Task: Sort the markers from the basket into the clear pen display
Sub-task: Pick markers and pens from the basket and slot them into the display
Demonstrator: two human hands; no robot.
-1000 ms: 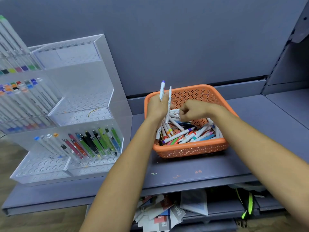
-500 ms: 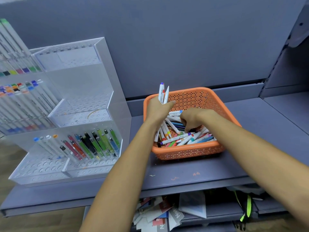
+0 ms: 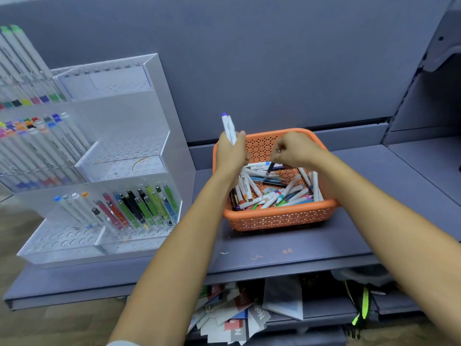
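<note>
An orange perforated basket [image 3: 274, 218] sits on the grey shelf, holding several loose markers [image 3: 272, 193]. My left hand [image 3: 230, 153] hovers over the basket's left rim and grips two white markers [image 3: 228, 128] upright, one with a purple cap. My right hand [image 3: 295, 151] is above the basket's far side and pinches a dark-tipped marker [image 3: 270, 169] that points down toward the pile. The clear tiered pen display [image 3: 112, 171] stands to the left, its lower tier carrying several coloured pens [image 3: 142, 206].
A second rack of white markers [image 3: 32, 151] stands at the far left. The grey shelf [image 3: 287, 253] extends in front of the basket, a grey back wall rises behind. Papers [image 3: 239, 318] and a dark bag with green straps [image 3: 361, 300] lie on the lower shelf.
My right hand dipped into the pile and has come up pinching a dark-tipped marker. My left hand has stayed over the left rim with its two markers, and the view shifted slightly.
</note>
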